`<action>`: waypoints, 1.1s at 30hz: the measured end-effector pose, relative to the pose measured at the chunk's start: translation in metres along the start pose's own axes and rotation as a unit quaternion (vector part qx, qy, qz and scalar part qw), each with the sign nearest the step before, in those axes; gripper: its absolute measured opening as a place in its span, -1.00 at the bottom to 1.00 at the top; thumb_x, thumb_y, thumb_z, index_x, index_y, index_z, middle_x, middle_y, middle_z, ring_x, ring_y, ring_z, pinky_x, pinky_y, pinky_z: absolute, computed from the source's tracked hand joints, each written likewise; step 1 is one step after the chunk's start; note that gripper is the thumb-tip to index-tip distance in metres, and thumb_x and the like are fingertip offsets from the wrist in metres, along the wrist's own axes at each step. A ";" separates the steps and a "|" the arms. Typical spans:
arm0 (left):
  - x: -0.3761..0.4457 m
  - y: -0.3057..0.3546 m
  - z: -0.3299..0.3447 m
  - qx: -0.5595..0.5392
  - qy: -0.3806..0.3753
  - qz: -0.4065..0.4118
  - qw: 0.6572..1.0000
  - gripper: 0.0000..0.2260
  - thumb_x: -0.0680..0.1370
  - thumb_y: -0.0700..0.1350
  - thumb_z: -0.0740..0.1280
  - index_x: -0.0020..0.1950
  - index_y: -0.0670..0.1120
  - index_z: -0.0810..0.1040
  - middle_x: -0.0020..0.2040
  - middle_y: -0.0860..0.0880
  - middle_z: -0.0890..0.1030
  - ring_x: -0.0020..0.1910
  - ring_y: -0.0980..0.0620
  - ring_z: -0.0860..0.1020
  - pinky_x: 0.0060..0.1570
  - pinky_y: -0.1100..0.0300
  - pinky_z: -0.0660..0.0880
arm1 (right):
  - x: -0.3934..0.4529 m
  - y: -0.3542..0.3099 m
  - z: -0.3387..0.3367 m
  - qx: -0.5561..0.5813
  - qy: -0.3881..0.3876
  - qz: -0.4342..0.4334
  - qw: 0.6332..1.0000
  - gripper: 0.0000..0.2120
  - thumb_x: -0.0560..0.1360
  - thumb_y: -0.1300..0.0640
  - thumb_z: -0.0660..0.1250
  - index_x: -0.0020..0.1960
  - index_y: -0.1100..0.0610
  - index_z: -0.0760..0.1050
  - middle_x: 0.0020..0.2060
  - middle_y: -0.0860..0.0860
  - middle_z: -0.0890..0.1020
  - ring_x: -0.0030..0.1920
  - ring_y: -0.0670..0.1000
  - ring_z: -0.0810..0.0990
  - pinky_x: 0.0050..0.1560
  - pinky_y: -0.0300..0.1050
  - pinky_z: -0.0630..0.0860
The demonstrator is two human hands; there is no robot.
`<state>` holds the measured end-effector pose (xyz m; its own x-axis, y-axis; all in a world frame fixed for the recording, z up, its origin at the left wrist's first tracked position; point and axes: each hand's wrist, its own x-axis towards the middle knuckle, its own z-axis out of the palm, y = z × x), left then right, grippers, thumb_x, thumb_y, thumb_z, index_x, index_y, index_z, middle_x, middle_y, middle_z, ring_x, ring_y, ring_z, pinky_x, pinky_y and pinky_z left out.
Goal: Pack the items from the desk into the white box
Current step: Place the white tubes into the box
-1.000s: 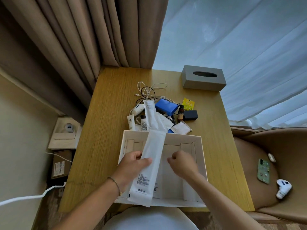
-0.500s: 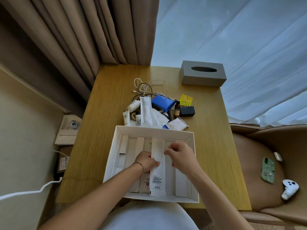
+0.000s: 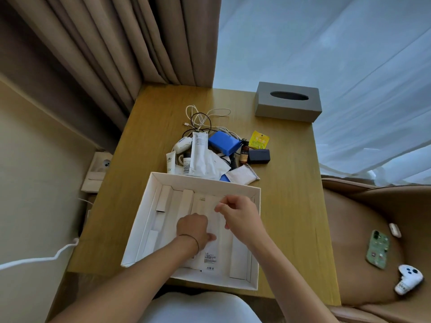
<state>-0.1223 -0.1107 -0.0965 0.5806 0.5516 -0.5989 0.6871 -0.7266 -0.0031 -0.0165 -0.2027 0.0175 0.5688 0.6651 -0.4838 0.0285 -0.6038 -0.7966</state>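
Note:
The white box [image 3: 205,179] sits open at the desk's near edge, with white card dividers inside. A long white packet [image 3: 211,258] lies flat in its middle. My left hand [image 3: 194,228] rests on that packet, fingers curled under and thumb laid on it. My right hand [image 3: 238,214] hovers just above the packet's far end, fingers loosely curled and holding nothing. Behind the box lies a pile: another long white packet [image 3: 198,152], a blue case [image 3: 224,142], a brown bottle [image 3: 244,153], a dark adapter [image 3: 259,156], a yellow sachet [image 3: 258,139], tangled cables [image 3: 203,115], a small white tube [image 3: 170,162] and a white pouch [image 3: 242,174].
A grey tissue box [image 3: 288,101] stands at the desk's far right corner. Curtains hang behind the desk. A brown chair on the right carries a green phone [image 3: 377,249] and a white controller [image 3: 409,278]. A white cable [image 3: 35,259] runs along the floor on the left.
The long white packet went from tilted above the box, in my left hand, down to lying flat inside it. My right hand came off it and lifted slightly.

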 end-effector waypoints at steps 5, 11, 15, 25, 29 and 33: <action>-0.018 -0.001 -0.014 -0.038 0.029 0.018 0.999 -0.55 0.59 0.33 0.13 -0.03 -0.02 0.55 -0.20 0.02 0.57 -0.20 0.01 0.54 -0.21 0.12 0.40 | 0.026 -0.022 -0.005 0.005 0.023 -0.017 1.000 -0.85 0.53 0.13 0.36 -0.20 0.08 0.63 -0.43 -0.05 0.58 -0.44 -0.10 0.53 -0.30 -0.11 0.51; -0.058 -0.034 -0.060 -0.330 0.098 0.037 0.938 -0.77 0.59 0.17 0.24 -0.20 0.14 0.53 -0.31 0.15 0.60 -0.27 0.21 0.56 -0.27 0.29 0.46 | 0.085 -0.061 0.004 -0.031 0.056 -0.035 0.997 -0.82 0.52 0.16 0.33 -0.21 0.03 0.64 -0.36 -0.06 0.64 -0.29 -0.03 0.61 -0.18 0.03 0.62; -0.069 -0.061 -0.100 -0.493 0.125 0.050 0.859 -0.84 0.57 -0.04 0.33 -0.20 0.09 0.61 -0.25 0.15 0.66 -0.20 0.21 0.61 -0.16 0.26 0.55 | 0.126 -0.077 0.020 -0.081 0.052 -0.016 0.995 -0.80 0.51 0.21 0.28 -0.19 0.19 0.65 -0.30 0.14 0.68 -0.30 0.06 0.57 -0.18 0.03 0.58; -0.051 -0.116 -0.149 -0.524 0.180 0.035 0.832 -0.82 0.60 -0.18 0.32 -0.16 0.01 0.64 -0.26 0.01 0.68 -0.20 0.06 0.63 -0.07 -0.02 0.61 | 0.191 -0.076 0.072 -0.291 0.083 0.048 0.952 -0.60 0.51 0.16 0.31 0.35 0.11 0.40 0.24 0.14 0.51 0.18 0.19 0.55 -0.10 -0.05 0.41; -0.044 -0.125 -0.155 -0.512 0.175 0.041 0.840 -0.80 0.60 -0.16 0.32 -0.17 0.05 0.64 -0.26 0.06 0.68 -0.21 0.17 0.63 -0.07 0.04 0.62 | 0.204 -0.071 0.085 -0.309 0.103 0.066 0.943 -0.54 0.47 0.16 0.40 0.31 0.12 0.33 0.20 0.16 0.52 0.15 0.21 0.56 -0.10 -0.02 0.39; -0.034 -0.133 -0.160 -0.500 0.178 0.046 0.846 -0.79 0.60 -0.16 0.31 -0.18 0.05 0.63 -0.26 0.05 0.68 -0.22 0.11 0.64 -0.11 0.01 0.63 | 0.210 -0.068 0.082 -0.195 0.114 0.089 0.970 -0.52 0.45 0.22 0.41 0.30 0.05 0.32 0.02 0.08 0.59 -0.01 0.14 0.58 -0.14 -0.03 0.46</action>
<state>-0.1632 0.0329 0.0521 0.6239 0.7292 -0.2810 0.5552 -0.1605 0.8161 0.0337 0.0138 -0.0594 0.7591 0.4481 -0.4722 0.1973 -0.8496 -0.4890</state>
